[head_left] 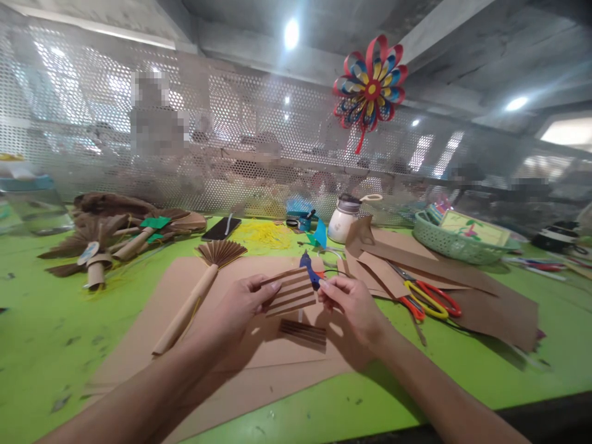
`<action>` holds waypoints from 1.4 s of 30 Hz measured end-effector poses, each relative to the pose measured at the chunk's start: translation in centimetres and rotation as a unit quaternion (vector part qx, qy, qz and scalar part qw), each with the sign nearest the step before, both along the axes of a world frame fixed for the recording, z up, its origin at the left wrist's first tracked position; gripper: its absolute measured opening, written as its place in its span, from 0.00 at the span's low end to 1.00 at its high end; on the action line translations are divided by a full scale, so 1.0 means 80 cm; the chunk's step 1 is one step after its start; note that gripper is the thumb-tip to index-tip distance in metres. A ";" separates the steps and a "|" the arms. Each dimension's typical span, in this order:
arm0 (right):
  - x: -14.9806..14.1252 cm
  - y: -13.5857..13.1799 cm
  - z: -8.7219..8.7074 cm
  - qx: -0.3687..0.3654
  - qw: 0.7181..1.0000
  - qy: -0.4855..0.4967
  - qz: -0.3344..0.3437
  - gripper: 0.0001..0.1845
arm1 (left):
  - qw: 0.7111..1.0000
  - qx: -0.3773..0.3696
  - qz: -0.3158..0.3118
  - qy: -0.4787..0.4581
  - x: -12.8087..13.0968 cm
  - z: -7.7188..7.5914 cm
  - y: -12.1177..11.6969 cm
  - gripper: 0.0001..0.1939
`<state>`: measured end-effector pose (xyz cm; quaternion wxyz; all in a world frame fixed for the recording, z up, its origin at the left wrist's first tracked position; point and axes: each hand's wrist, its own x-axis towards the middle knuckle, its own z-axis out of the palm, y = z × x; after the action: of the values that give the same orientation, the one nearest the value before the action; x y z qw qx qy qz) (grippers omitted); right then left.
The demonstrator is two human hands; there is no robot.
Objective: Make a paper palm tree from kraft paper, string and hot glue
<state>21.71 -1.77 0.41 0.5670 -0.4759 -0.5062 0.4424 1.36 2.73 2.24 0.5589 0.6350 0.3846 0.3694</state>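
A small pleated piece of brown paper [291, 292] is held up over the table, its folds partly spread. My left hand [247, 302] pinches its left end, thumb on top. At its right edge my right hand [346, 299] has its fingers closed in a pinch, seemingly on the paper's edge; the exact contact is hard to see. Just behind the paper is a blue glue gun [305, 264] with an orange part, close to my right fingertips. Below my hands, a second pleated paper strip [303, 334] lies on a large brown paper sheet [231, 382].
Left of my hands lies a paper fan with a rolled handle [187, 308]; more brown paper pieces [120, 234] sit farther left. Scissors [432, 299] and cut brown paper [490, 311] are at right. Behind stand a white jar [342, 221], a phone [222, 229] and a green basket [456, 245].
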 end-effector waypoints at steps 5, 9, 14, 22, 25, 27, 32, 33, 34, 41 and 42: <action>0.000 0.000 0.000 0.000 1.000 -0.008 0.002 0.16 | 1.000 -0.014 -0.009 -0.008 0.000 -0.001 0.001 0.19; 0.001 -0.001 -0.001 0.002 1.000 -0.009 0.000 0.16 | 1.000 -0.014 -0.012 -0.005 0.001 0.000 0.001 0.19; 0.002 -0.002 0.000 0.004 1.000 -0.011 0.003 0.15 | 1.000 -0.007 -0.010 -0.003 0.001 0.002 -0.001 0.18; 0.002 -0.001 0.000 0.006 1.000 -0.018 0.006 0.15 | 1.000 -0.009 -0.017 -0.002 0.000 0.001 -0.002 0.17; 0.002 -0.002 -0.001 0.007 1.000 -0.021 0.007 0.15 | 1.000 -0.006 -0.019 -0.011 0.000 -0.001 -0.001 0.17; 0.002 -0.002 -0.001 0.006 1.000 -0.023 0.007 0.15 | 1.000 -0.005 -0.017 -0.013 0.000 -0.001 -0.001 0.18; 0.003 -0.001 -0.001 0.006 1.000 -0.026 0.011 0.15 | 1.000 -0.004 0.001 0.002 0.000 -0.002 0.000 0.17; 0.003 -0.001 -0.001 0.006 1.000 -0.026 0.012 0.15 | 1.000 -0.004 0.000 0.000 0.000 -0.002 0.001 0.17; 0.003 -0.001 -0.001 0.006 1.000 -0.027 0.013 0.15 | 1.000 -0.005 -0.003 -0.005 0.000 -0.002 0.001 0.17; 0.003 -0.004 -0.001 0.006 0.999 -0.029 0.016 0.15 | 0.999 -0.030 -0.022 -0.039 0.000 -0.005 0.002 0.17; 0.003 -0.004 -0.002 0.006 0.999 -0.029 0.016 0.15 | 0.998 -0.030 -0.023 -0.044 0.000 -0.005 0.002 0.17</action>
<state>21.92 -2.10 0.28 0.5480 -0.4770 -0.5328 0.4340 1.35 2.93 1.81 0.6019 0.6101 0.3561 0.3724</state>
